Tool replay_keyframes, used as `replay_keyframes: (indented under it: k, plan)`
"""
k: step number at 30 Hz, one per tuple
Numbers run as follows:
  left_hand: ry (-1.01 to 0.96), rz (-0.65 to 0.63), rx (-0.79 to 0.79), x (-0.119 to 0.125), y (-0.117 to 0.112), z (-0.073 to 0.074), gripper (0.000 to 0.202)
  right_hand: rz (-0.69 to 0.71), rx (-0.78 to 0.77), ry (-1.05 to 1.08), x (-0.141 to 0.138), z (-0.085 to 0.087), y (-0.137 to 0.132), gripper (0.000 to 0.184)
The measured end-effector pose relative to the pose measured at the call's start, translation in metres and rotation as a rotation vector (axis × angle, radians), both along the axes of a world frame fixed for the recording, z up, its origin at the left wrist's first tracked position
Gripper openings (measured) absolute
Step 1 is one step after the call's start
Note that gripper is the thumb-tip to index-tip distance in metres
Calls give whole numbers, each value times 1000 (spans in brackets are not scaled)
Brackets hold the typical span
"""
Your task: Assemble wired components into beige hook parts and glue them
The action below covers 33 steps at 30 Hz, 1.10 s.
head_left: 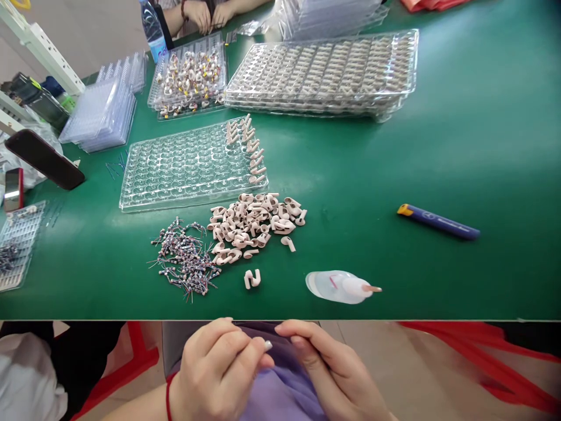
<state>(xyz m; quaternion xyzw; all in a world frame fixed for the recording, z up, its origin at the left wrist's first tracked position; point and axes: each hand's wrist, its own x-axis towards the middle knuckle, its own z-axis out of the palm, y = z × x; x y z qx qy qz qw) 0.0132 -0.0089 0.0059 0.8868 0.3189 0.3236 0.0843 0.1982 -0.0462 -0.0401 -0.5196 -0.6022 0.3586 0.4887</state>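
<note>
Below the table's front edge, my left hand (pixel 221 365) is closed, its thumb and index finger pinched together. A tiny pale, shiny spot shows at the fingertips, and I cannot make out whether it is a held piece or a nail. Facing it, my right hand (pixel 331 365) has its thumb against the index finger; anything between them is hidden. On the table just beyond lie a pair of beige earbud shells (pixel 252 279). Behind these are a heap of similar shells (pixel 249 219) and a pile of small wired components (pixel 186 257). A translucent squeeze bottle (pixel 337 286) lies on its side to the right.
A clear tray (pixel 175 161) holds shells along its right side. Farther back stand stacked filled trays (pixel 324 70), a tray of wired parts (pixel 188 79) and clear trays (pixel 100 111). A blue cutter (pixel 438 222) lies right, a phone (pixel 46 158) left. Another person's hands (pixel 208 14) rest opposite.
</note>
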Motion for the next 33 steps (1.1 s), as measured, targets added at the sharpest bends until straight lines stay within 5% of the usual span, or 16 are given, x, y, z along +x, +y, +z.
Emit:
replay_keyframes:
  k: [13,17,22,28,33]
  plan:
    - [64,-17,115,-5,0,5,15,78,-20,76,0,-3,-2,19]
    - [-19,-21,19,-3,2,3,14,92,-8,60,-1,-2,-2,18]
    - [-306,71,-554,0,-2,-10,14,142,67,25,-5,0,3,17]
    - [-567,393,-1467,2,-13,-18,31,165,127,-25,-7,4,7,15]
    - [-843,428,-1771,5,-15,-28,37,135,169,-90,-8,0,6,18]
